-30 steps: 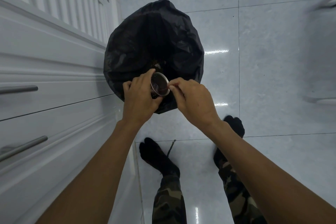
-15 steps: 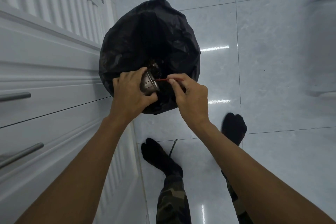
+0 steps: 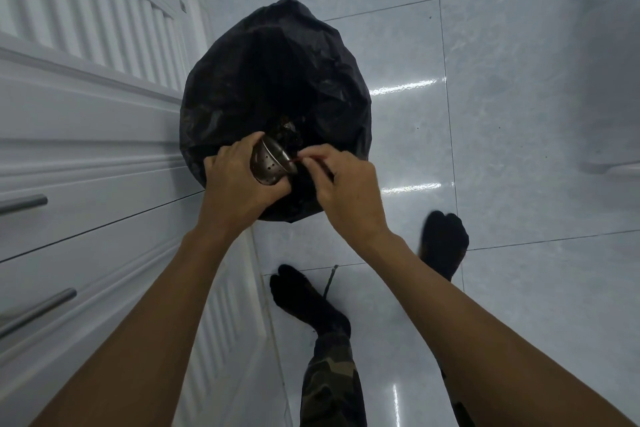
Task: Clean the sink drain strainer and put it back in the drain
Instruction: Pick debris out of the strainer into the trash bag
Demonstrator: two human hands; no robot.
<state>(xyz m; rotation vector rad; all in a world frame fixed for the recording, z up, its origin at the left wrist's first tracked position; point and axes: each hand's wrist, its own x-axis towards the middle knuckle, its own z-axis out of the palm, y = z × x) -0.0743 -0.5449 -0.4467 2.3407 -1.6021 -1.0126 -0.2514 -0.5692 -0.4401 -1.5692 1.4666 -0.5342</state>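
The metal drain strainer (image 3: 268, 163), a small perforated steel cup, is tipped on its side over the open black trash bag (image 3: 277, 80). My left hand (image 3: 239, 184) grips it from the left, fingers wrapped round its bowl, mouth turned towards the right. My right hand (image 3: 341, 180) pinches a thin reddish stick (image 3: 300, 159) whose tip reaches the strainer's rim. Dark debris (image 3: 289, 135) lies in the bag just beyond the strainer.
White cabinet drawers with metal bar handles (image 3: 24, 203) run along the left. The bag stands on a glossy pale tiled floor (image 3: 485, 114). My feet in black socks (image 3: 304, 298) stand below, one at the right (image 3: 443, 243). A white object (image 3: 616, 80) is at the right edge.
The strainer has been turned from facing me to lying on its side with its perforated wall up. My right hand has brought the thin stick to its rim.
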